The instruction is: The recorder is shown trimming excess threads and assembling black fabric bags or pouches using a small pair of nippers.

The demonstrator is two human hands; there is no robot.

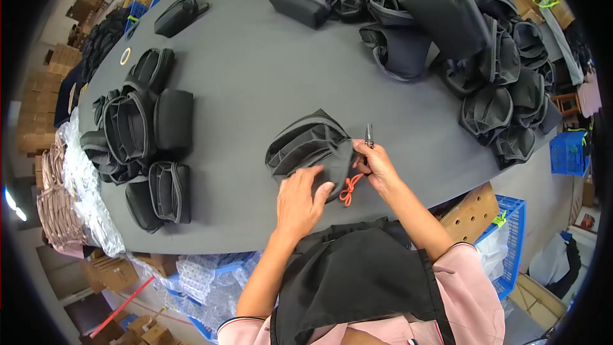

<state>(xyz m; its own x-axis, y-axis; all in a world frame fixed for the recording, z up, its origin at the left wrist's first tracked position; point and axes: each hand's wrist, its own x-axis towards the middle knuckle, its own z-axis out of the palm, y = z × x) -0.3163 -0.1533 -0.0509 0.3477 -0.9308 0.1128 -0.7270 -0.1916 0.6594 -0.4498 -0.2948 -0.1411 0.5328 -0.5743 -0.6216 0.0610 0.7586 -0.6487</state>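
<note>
A black fabric pouch (306, 144) lies on the dark grey table (255, 70) right in front of me, with an orange cord (349, 190) hanging at its near edge. My left hand (299, 201) rests flat on the pouch's near side, fingers spread. My right hand (377, 166) holds small thread snips (368, 135), their tips pointing away from me at the pouch's right corner.
A heap of black pouches (447, 32) fills the far right of the table. Stacked finished pouches (143, 134) sit at the left, one single pouch (179, 16) and a tape roll (125, 56) farther off. Blue crates (514, 230) and cardboard boxes (472, 211) stand below the table edge.
</note>
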